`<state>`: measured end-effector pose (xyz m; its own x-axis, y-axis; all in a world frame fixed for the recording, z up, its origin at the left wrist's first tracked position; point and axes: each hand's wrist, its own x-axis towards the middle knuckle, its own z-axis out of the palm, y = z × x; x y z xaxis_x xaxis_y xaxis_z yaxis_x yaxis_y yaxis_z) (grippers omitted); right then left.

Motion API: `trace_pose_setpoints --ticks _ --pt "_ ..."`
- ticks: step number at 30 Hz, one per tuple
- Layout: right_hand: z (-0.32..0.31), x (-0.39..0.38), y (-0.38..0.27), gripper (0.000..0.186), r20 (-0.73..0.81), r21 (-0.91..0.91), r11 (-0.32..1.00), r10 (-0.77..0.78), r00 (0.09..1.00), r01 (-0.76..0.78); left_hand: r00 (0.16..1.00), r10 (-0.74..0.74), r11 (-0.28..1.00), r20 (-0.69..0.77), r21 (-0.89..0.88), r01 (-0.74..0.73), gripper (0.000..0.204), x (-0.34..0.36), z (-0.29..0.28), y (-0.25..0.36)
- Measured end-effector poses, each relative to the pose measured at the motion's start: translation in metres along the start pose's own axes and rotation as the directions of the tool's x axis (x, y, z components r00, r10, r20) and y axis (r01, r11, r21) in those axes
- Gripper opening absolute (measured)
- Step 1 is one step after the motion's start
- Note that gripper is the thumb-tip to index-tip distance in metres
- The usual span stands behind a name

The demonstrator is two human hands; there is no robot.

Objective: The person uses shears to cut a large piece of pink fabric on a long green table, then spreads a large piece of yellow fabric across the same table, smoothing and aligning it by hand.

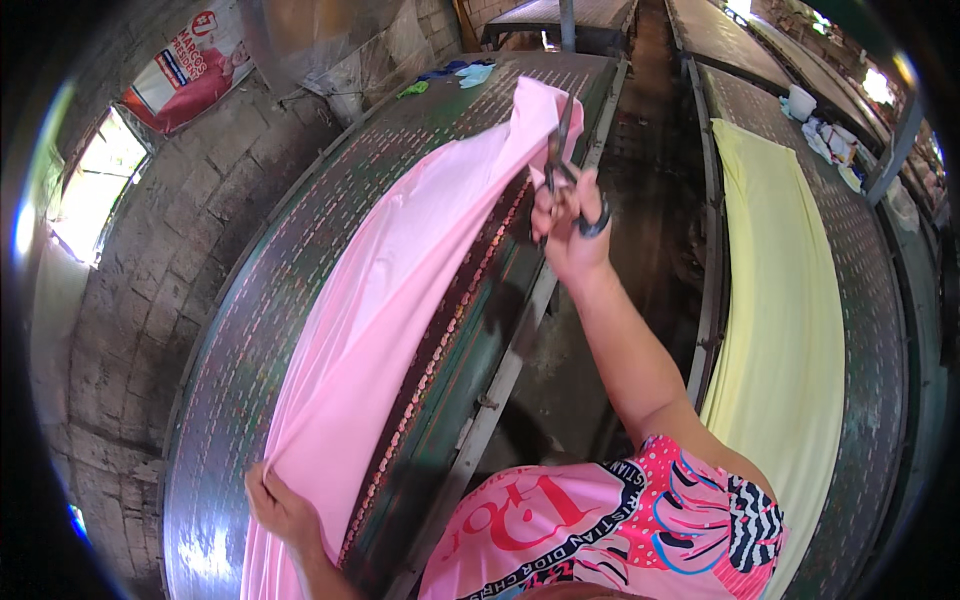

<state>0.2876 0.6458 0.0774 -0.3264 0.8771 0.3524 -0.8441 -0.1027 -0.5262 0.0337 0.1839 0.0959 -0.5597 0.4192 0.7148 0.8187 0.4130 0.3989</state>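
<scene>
Head view: nearest, the edge of a long, thin, pale pink cloth (pixel 350 370) is pinched by the left hand (pixel 288 512), whose grip is closed on it. The cloth is spread along a long, dark desk (pixel 240 390) marked with rows of small dashes. Farther up, black-handled metal scissors (pixel 557 152) are held by the right hand (pixel 575 235), with its grip wrapped round the handles. The blades are pointed away, over the pink cloth's far end; whether it is touched cannot be told. Off to the right, a long, pale yellow cloth (pixel 785 330) is laid on another dark desk (pixel 870 400).
</scene>
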Motion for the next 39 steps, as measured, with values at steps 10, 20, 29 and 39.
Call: trace_pose_setpoints --ticks 10,20,29,39 --pt "-0.093 -0.225 0.071 0.076 -0.354 -0.137 0.89 0.365 0.861 -0.434 0.917 -0.046 0.959 0.397 0.276 -0.072 0.018 -0.123 -0.057 -0.08" --pt "-0.08 -0.294 0.079 0.06 -0.491 0.166 0.693 0.675 0.551 -0.701 0.874 -0.176 0.951 0.453 0.306 0.033 0.032 -0.208 -0.044 -0.164" --pt "-0.067 -0.305 0.07 0.064 -0.469 0.107 0.747 0.62 0.629 -0.657 0.886 -0.231 0.964 0.402 0.217 0.153 0.03 -0.237 -0.033 -0.164" --pt "-0.075 -0.309 0.08 0.068 -0.41 0.141 0.76 0.628 0.661 -0.635 0.886 -0.23 0.963 0.402 0.224 0.149 0.029 -0.245 -0.05 -0.175"
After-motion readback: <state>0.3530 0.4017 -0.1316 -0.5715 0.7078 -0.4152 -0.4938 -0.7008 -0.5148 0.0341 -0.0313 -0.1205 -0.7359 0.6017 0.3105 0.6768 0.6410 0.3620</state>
